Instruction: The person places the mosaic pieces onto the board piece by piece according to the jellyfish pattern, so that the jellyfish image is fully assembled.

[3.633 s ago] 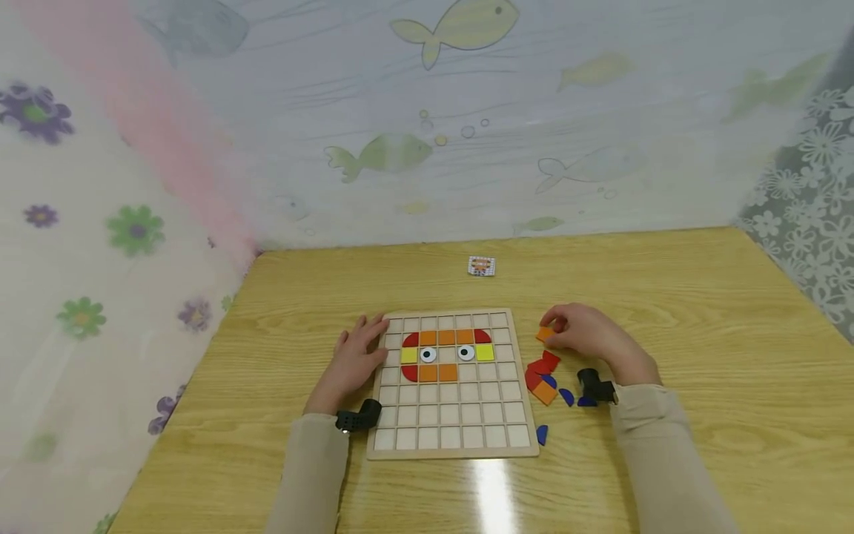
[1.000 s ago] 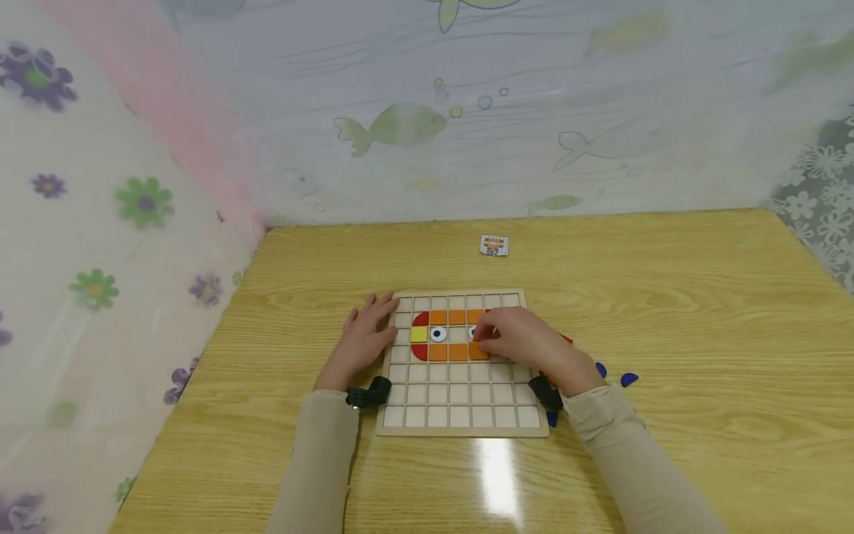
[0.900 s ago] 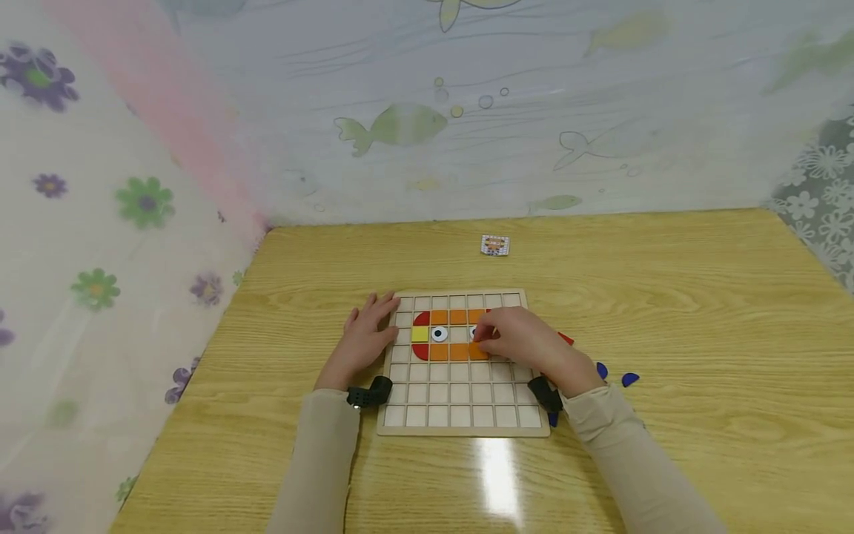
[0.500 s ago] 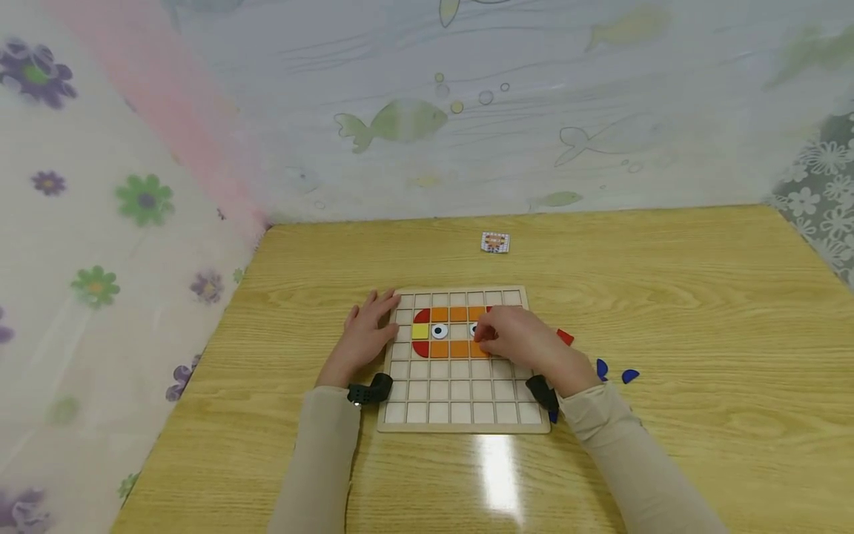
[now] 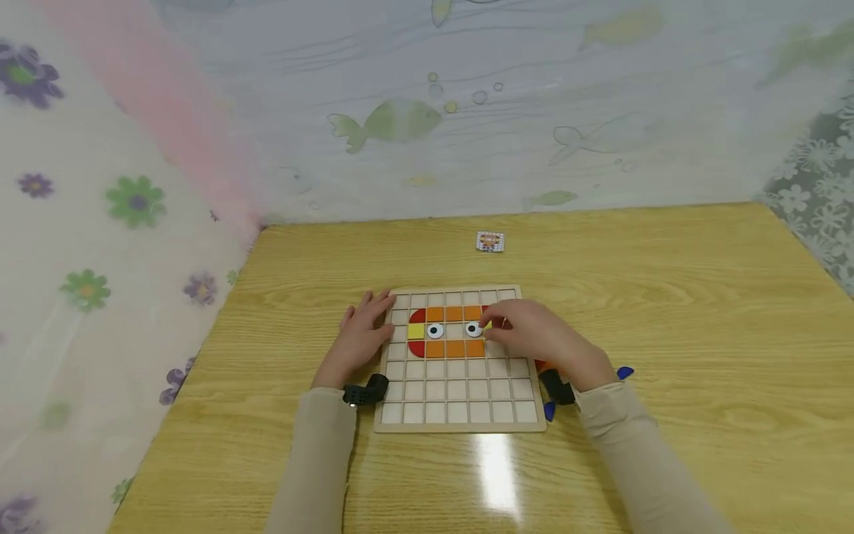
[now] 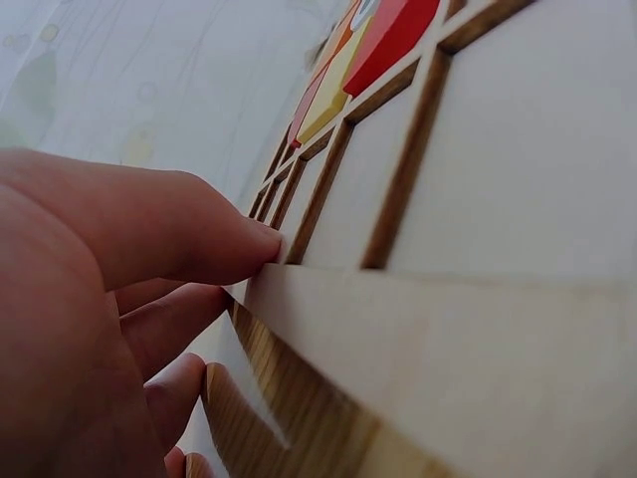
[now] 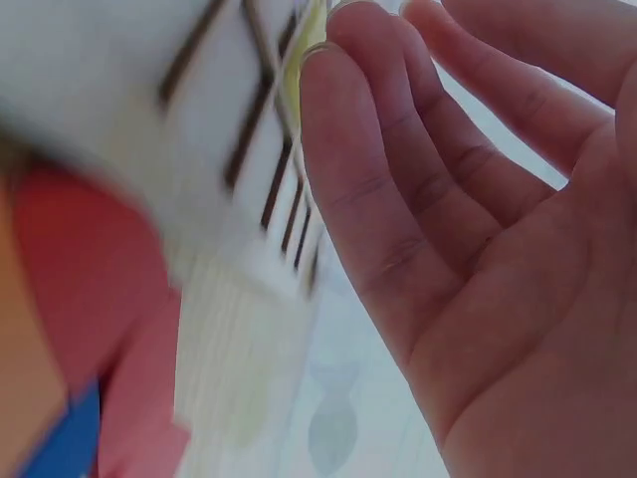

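Note:
A wooden grid board (image 5: 460,428) lies on the table with red, orange and yellow tiles and two round eye pieces (image 5: 435,331) set in its cells. My left hand (image 5: 356,341) rests along the board's left edge with its fingers spread; in the left wrist view the thumb touches the rim. Over the right part of the board is my right hand (image 5: 543,337), thumb and fingertips apart beside the right eye piece (image 5: 472,328). Nothing shows between them. Left of that thumb, an orange tile (image 5: 475,348) lies in its cell. The right hand partly hides a yellow tile and a red one.
Loose pieces lie right of the board, partly under the right wrist: blue half-rounds (image 5: 549,411), red pieces (image 7: 85,259) and an orange one. A small printed card (image 5: 490,241) lies behind the board. Patterned walls stand behind the table and to its left.
My right hand picked up an orange tile from the right, placed it in the lower orange row, and has now let go, lifting slightly up and right. My left hand stays on the board.

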A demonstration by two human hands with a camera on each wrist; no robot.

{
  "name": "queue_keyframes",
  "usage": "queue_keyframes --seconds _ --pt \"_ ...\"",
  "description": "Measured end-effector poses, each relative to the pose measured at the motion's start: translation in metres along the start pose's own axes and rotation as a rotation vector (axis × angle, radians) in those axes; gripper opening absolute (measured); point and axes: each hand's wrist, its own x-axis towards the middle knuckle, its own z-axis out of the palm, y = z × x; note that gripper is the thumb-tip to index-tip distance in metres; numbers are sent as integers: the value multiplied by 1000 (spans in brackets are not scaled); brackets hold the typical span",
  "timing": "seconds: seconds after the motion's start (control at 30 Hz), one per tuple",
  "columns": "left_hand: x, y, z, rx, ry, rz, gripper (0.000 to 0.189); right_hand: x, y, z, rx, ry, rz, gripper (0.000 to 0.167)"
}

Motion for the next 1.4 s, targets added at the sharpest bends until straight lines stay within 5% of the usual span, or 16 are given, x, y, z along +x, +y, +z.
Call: queue_keyframes --seconds 0.23,0.5,1.1,1.4 --pt "0 1 -3 -15 -2 12 51 -13 15 -21 98 2 94 21" --pt "1 0 -2 -9 3 12 51 -26 38 -36 75 51 134 24" --pt "-1 0 -2 -17 -5 13 51 -46 78 -45 130 -129 129 24" --pt "0 -2 0 -10 -8 -8 51 -43 81 -40 129 -110 158 17"
